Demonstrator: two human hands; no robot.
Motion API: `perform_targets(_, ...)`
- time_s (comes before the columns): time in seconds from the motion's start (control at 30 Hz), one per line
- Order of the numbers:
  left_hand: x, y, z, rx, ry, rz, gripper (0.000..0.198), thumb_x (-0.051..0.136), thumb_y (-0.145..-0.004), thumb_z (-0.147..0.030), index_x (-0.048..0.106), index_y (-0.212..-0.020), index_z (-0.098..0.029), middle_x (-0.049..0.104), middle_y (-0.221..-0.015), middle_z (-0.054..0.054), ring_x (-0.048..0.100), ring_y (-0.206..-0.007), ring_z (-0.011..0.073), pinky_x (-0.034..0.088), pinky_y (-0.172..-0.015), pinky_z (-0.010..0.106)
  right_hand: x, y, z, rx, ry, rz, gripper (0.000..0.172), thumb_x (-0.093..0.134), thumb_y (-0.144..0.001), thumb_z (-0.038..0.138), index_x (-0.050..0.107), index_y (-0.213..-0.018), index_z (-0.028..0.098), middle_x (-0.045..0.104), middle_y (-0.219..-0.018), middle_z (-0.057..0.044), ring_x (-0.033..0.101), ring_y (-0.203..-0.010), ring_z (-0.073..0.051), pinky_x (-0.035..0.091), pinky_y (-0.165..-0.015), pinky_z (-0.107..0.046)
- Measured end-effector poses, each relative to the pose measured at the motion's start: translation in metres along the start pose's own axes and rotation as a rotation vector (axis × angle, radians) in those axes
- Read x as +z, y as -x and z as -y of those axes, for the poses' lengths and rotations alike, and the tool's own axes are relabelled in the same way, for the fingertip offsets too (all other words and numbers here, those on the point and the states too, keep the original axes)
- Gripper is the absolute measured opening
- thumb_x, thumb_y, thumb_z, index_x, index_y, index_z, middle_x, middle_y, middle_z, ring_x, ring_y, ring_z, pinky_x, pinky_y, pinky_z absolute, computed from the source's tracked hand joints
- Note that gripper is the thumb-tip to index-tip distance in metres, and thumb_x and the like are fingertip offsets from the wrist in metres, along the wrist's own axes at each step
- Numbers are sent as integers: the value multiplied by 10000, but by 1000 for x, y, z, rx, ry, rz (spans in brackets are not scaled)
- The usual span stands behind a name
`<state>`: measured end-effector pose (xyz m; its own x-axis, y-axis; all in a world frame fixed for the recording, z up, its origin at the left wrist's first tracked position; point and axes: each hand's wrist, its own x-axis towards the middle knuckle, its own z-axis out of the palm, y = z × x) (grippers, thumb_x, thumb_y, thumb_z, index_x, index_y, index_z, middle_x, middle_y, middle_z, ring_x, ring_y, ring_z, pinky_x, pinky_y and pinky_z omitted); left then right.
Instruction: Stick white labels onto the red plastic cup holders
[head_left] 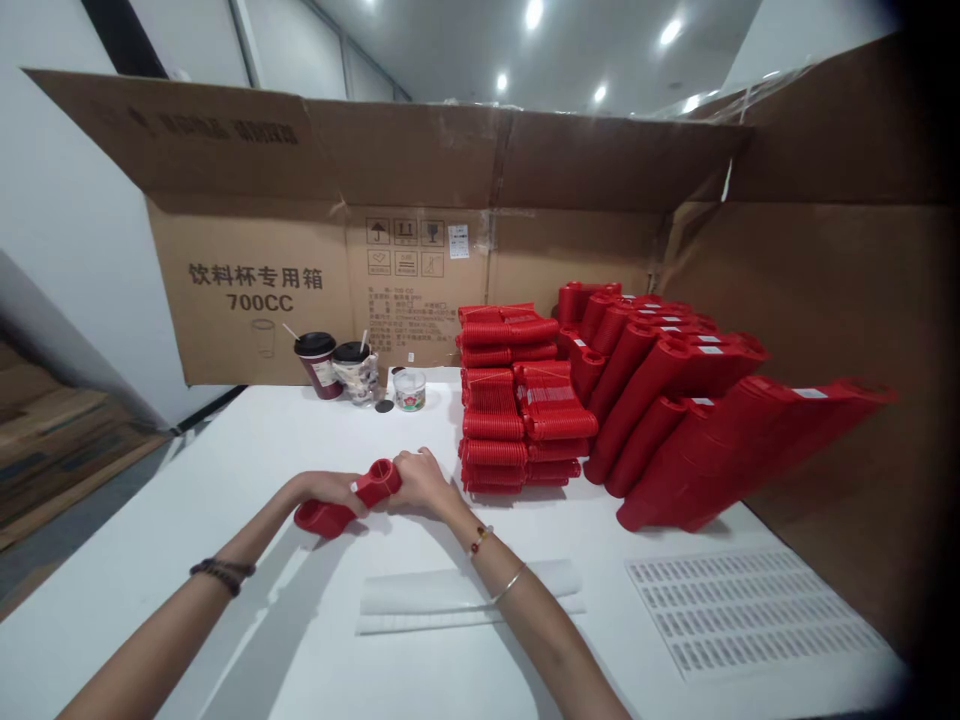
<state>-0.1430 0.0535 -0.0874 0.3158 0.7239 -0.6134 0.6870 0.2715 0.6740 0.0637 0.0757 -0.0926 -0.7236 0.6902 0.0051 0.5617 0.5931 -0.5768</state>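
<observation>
A red piece with two tube-like rolled ends [379,482] and a small white label is between my hands, over the white table [330,620]. My left hand [330,488] is closed around its middle and left side. Close to the upper rolled end, my right hand [421,482] has its fingers bent against the piece; part of those fingers is hidden. To the right rise stacks of ridged red rolled pieces [491,400]. Beyond them stand smooth red rolled pieces [637,380] with white labels on top.
A folded white sheet [420,598] lies under my right forearm. A sheet of printed labels [750,610] rests at the front right. Two lidded cups [319,370] and a small clear tub [409,392] stand at the back left. Cardboard walls [420,290] border the table.
</observation>
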Motion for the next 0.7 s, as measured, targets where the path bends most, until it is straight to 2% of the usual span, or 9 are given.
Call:
perform_targets(0.13,22,25,7,92,46,-50,339,661,-595,-310,564,-895,-188,643,-864,32,618,-833,255,489,-736,320,-12,10,8,-28,-34,48,330,578,-929,371,575,-1175,151,597,-1163,-75,611,-1005,-216,528,-855,-404)
perform_targets(0.3,24,66,9,117,103,-44,325,682,-619,-316,596,-912,-207,647,-883,41,617,-826,265,482,-709,317,-24,16,11,-91,-155,83,479,711,-817,427,584,-1182,144,650,-1067,-71,628,-911,-199,512,-846,-383)
perform_targets(0.37,25,76,4,174,182,6,294,692,-629,-330,642,-891,-206,664,-888,51,619,-837,270,486,-739,331,-27,21,15,-119,-233,87,439,675,-850,428,588,-1175,145,649,-1074,-69,633,-900,-191,521,-828,-372)
perform_targets(0.47,34,82,-5,249,384,74,290,718,-605,-322,701,-868,-200,683,-891,70,623,-841,277,489,-785,369,-28,29,24,-158,-361,81,338,575,-928,400,599,-1138,136,632,-1108,-65,632,-944,-203,536,-828,-387)
perform_targets(0.57,47,81,-14,263,625,88,257,750,-561,-290,711,-797,-196,687,-860,73,630,-813,268,492,-789,385,-28,36,33,-180,-479,72,312,580,-930,370,590,-1152,151,617,-1140,-68,623,-987,-213,538,-843,-397)
perform_targets(0.7,63,81,-21,285,860,101,244,751,-605,-278,699,-827,-193,684,-858,59,636,-780,222,483,-787,360,-28,39,33,-192,-625,65,307,584,-929,363,585,-1161,163,608,-1154,-71,621,-990,-208,542,-837,-389)
